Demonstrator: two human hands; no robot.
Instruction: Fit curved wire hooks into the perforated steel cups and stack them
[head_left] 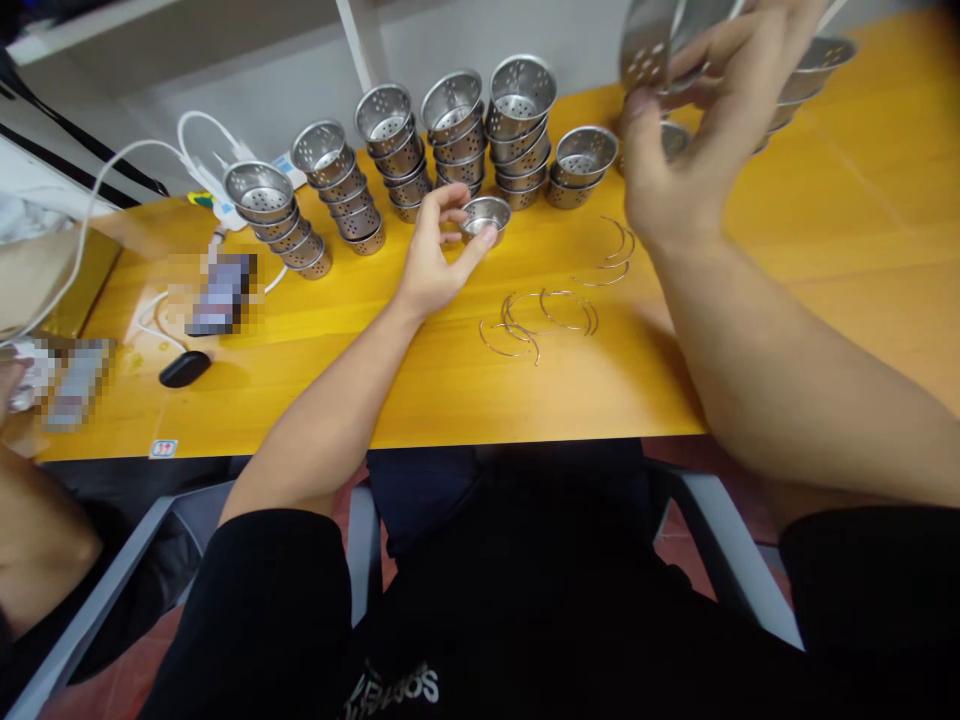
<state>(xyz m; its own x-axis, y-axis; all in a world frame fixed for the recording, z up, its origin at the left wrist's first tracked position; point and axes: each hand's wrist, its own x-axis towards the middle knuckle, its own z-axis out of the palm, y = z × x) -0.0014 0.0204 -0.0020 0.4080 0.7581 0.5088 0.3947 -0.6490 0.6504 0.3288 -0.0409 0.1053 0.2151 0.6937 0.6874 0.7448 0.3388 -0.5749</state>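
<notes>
My left hand (439, 245) has its thumb and fingers closed round a small metal strainer cup (486, 212) with holes, low over the table in front of the stacks. Raised at the upper right, my right hand (701, 140) grips a larger perforated metal cup (646, 50), cut off by the top edge of the view. Below and behind that hand, another small cup (675, 138) is partly hidden. Between my arms lie several thin curved wire pieces (536, 320). A short stack of cups (581, 165) stands between my two hands.
Several leaning stacks of perforated cups (390, 150) line the back of the wooden table (450, 400). More stacked cups (814, 75) are at the right. On the left are a phone (221, 295), white cables (112, 150), a black mouse-shaped object (184, 369) and another person's arm (45, 540).
</notes>
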